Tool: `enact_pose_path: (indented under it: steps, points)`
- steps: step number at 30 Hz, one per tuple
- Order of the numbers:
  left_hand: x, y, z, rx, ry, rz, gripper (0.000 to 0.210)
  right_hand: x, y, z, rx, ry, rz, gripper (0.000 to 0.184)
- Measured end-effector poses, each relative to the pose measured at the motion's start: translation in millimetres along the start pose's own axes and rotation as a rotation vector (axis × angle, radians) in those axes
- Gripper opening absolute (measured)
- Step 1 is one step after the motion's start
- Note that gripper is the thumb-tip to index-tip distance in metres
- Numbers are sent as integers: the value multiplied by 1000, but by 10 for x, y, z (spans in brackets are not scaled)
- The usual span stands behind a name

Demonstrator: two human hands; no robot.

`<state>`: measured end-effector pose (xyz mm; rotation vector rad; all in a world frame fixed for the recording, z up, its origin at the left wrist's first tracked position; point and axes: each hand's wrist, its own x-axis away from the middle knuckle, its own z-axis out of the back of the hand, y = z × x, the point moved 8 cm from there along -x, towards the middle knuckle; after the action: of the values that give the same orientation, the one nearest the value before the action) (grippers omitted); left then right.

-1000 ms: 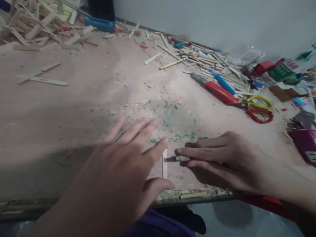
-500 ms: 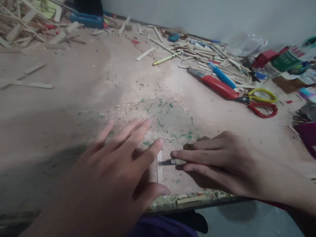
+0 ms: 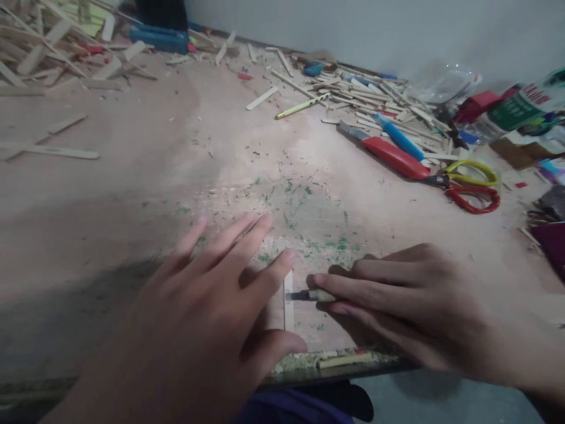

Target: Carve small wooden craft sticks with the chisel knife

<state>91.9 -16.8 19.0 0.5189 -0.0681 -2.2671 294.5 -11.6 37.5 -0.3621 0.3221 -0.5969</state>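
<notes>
A narrow wooden craft stick (image 3: 288, 315) lies on the table close to its front edge, pointing away from me. My left hand (image 3: 212, 288) is spread flat over the table, fingers apart. Its index fingertip rests at the stick's far end and its thumb at the near end. In my right hand (image 3: 397, 294) is a small carving chisel (image 3: 304, 295), gripped by its handle between fingers and thumb. The flat metal blade meets the stick about midway along, coming from the right. Most of the handle is hidden inside my fingers.
Red and yellow-handled scissors (image 3: 472, 185) lie at right, their blades in a red cover, beside a blue pen (image 3: 399, 136). Loose sticks (image 3: 366, 94) pile up behind. A yellow pencil (image 3: 302, 106) lies mid-table. More wood pieces (image 3: 39, 53) fill the back left. Green shavings (image 3: 289, 188) dot the surface.
The view has shifted slightly. My right hand sits a little farther right and lower, with the chisel blade still on the stick. My left hand keeps its place on the stick.
</notes>
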Motion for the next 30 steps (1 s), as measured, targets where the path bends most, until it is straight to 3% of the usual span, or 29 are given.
enact_pose_path:
  steps: [30]
  points:
    - [56, -7, -49, 14, -18, 40, 47, 63, 77, -46, -12, 17, -12, 29]
